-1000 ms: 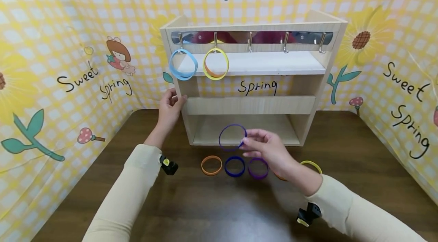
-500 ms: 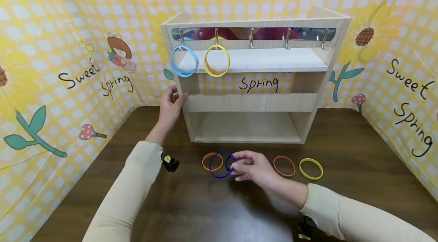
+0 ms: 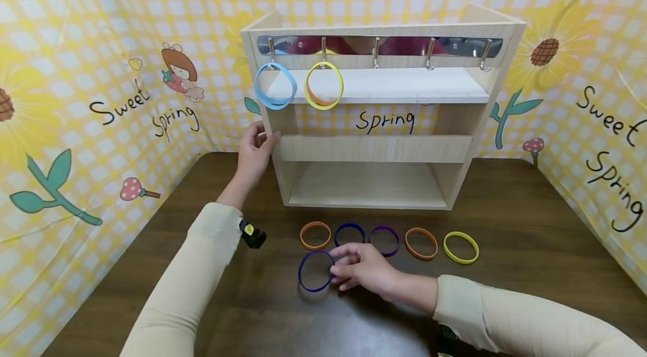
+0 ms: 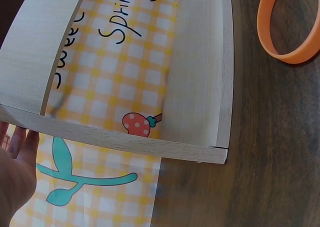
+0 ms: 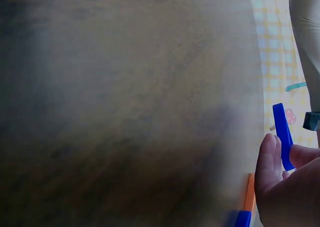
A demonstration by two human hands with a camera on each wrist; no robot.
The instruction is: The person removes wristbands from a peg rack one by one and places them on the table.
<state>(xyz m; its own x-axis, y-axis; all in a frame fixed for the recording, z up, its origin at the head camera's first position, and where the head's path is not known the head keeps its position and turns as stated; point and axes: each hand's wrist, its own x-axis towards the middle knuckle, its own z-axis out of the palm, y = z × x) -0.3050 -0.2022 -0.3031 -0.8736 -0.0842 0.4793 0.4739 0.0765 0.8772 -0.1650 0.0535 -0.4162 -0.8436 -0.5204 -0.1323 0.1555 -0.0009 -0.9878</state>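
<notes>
My right hand (image 3: pixel 368 271) pinches a dark blue wristband (image 5: pixel 282 132) by its edge, in front of a row of bands on the table. In the head view the held band stands up to the left of my fingers; whether it touches the table I cannot tell. My left hand (image 3: pixel 253 155) grips the left side panel of a wooden shelf (image 3: pixel 374 149), thumb in front and fingers behind. Light blue bands (image 3: pixel 275 104) hang from the shelf's leftmost hook. A yellow wristband (image 3: pixel 324 107) hangs on the second hook, with orange showing inside it.
On the brown table (image 3: pixel 283 323) lie an orange wristband (image 3: pixel 315 248), a dark blue one, a purple wristband (image 3: pixel 388 254), an orange-red wristband (image 3: pixel 421 258) and a yellow one at the right. Three bare hooks (image 3: pixel 376 54) continue along the metal strip. Checked cloth surrounds the table.
My right hand has carried the dark blue wristband from before the shelf's bottom toward me and left, past the row. My left hand keeps its grip on the shelf.
</notes>
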